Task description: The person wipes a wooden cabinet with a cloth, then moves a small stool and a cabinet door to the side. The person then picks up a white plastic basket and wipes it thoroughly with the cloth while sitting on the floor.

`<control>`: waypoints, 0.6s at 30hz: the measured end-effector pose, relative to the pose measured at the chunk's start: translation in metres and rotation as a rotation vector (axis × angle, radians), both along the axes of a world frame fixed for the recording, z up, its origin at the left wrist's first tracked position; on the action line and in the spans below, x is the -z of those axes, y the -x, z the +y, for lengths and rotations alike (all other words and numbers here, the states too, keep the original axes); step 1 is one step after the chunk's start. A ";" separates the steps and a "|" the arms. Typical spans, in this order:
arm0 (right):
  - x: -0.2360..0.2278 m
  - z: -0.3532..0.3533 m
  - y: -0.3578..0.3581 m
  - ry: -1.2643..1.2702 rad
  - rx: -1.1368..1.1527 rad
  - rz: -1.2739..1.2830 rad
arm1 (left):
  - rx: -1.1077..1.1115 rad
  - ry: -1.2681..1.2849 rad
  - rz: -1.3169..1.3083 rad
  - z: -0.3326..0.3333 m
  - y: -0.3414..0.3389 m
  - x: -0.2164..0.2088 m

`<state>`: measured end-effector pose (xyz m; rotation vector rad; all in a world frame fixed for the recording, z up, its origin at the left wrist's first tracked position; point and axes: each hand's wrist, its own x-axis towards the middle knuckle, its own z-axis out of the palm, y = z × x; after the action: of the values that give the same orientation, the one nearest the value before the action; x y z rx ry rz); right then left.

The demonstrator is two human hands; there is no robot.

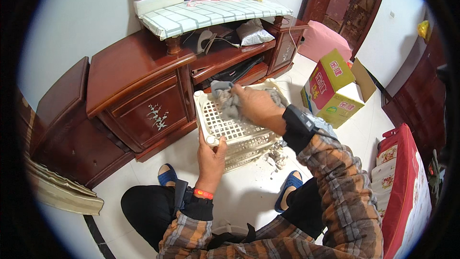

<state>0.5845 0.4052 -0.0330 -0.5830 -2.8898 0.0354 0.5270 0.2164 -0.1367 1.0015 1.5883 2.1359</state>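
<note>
A cream plastic lattice rack (pixel 216 121) with rounded corner knobs stands tilted on the floor between my feet and the cabinet. My left hand (pixel 210 165) is closed round its near left corner, the thumb up against the knob. Over the rack's top panel, my right hand (pixel 261 108) holds a bunched grey cloth (pixel 221 97), pressed to or just above the lattice. More grey, crumpled material shows beyond that hand at the far right corner. My right hand and sleeve hide part of the panel.
Grey scraps (pixel 275 157) lie on the floor right of the rack. An open cardboard box (pixel 330 88) stands farther right, and a dark red wooden cabinet (pixel 143 100) runs behind. A red-edged, flower-patterned covered piece (pixel 400 182) is at the right. My blue slippers (pixel 290 184) flank the rack.
</note>
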 end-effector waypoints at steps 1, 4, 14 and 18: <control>-0.002 0.006 -0.003 -0.026 -0.017 0.043 | -0.010 0.049 0.007 0.002 0.001 -0.002; -0.006 0.017 -0.004 -0.110 0.036 -0.048 | -0.021 0.069 0.038 0.002 0.002 -0.004; -0.072 0.102 -0.050 -0.278 0.271 0.284 | -0.039 0.082 0.028 -0.010 0.006 -0.004; -0.082 0.132 -0.081 0.105 0.218 0.545 | -0.029 0.051 0.045 -0.007 0.005 -0.007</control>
<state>0.6654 0.5373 0.0492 -0.7651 -2.2976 0.2709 0.5219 0.2094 -0.1302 1.0236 1.6799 2.0947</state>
